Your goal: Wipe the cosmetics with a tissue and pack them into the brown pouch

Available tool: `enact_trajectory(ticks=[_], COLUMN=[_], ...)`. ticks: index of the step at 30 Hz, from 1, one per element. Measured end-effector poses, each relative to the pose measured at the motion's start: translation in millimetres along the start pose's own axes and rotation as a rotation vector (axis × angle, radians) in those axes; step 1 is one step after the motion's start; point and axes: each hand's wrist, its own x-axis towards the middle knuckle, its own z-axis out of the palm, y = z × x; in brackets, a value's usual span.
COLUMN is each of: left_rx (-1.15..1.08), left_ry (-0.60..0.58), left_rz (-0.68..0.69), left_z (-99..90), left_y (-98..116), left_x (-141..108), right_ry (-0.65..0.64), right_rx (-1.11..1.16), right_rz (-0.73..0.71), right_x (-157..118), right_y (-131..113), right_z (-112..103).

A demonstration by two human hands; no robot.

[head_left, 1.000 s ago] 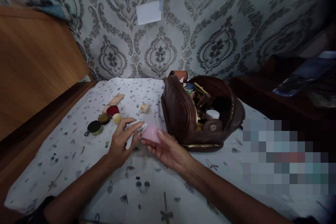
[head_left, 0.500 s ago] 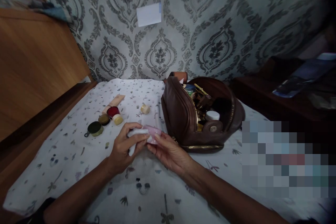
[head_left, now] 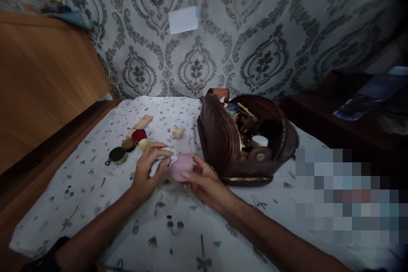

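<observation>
A pink jar (head_left: 181,167) is gripped between the fingers and thumb of my right hand (head_left: 207,185), above the bedsheet. My left hand (head_left: 149,172) pinches a crumpled white cloth or tissue (head_left: 170,154) that touches the left side of the jar. Behind my left hand lie a cream-coloured jar (head_left: 144,143), a red round container (head_left: 139,136), a brown-gold one (head_left: 128,144) and a dark green round tin (head_left: 117,155). A small cream jar (head_left: 177,132) stands farther back.
An unzipped brown leather bag (head_left: 216,136) stands just right of my hands, filled with cosmetics and a white-lidded jar (head_left: 259,141). A peach tube (head_left: 142,124) lies at the back left. A wooden panel (head_left: 47,59) borders the left side; patterned wall behind.
The pink jar has been turned in my right hand and now shows more of its side. My left hand has shifted slightly left, the white cloth bunched against the jar.
</observation>
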Motion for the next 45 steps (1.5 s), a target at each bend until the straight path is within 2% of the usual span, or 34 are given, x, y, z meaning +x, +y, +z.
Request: enact_trajectory(ticks=[5,11,14,17,23,27,30,32,35,40,45], left_rx=[-0.051,-0.103,-0.074,0.013,0.122,0.21,0.222,0.209,0.17,0.08,-0.017], left_ry=[-0.199,-0.296,-0.291,-0.311,-0.297,-0.23,-0.163,-0.129,-0.113,-0.132,-0.231], left_rz=[0.142,0.184,0.184,0.147,0.061,0.168,0.292,0.343,0.337,0.167,0.05], left_z=[-3.6,-4.0,-2.5,-1.6,1.8,4.4,4.6,3.9,1.9,-1.8,-2.5], left_y=[7.2,16.4,11.4,2.3,-2.1,2.9,4.9,5.0,3.9,0.1,-5.6], left_x=[2.7,2.9,0.4,-2.2,-5.4,-6.6,-6.6,-6.0,-5.0,-4.2,-4.7], right_ry=[-0.024,0.001,0.022,0.062,0.218,0.289,0.281,0.255,0.181,0.056,-0.001], right_rx=[-0.367,-0.691,-0.748,-0.688,-0.704,-0.745,-0.782,-0.764,-0.627,-0.336,0.049], right_rz=[-0.159,-0.225,-0.262,-0.302,-0.323,-0.344,-0.353,-0.343,-0.272,-0.156,-0.043], right_x=[-1.0,-1.6,-1.6,-0.6,2.0,1.9,0.6,-0.4,-1.7,-4.7,-6.3], right_y=[6.0,12.4,12.3,11.7,12.7,12.1,9.9,7.7,4.0,1.1,3.5], right_z=[-0.2,-2.1,-1.0,-0.2,-2.5,-2.7,-1.0,-0.1,-0.1,1.2,4.7])
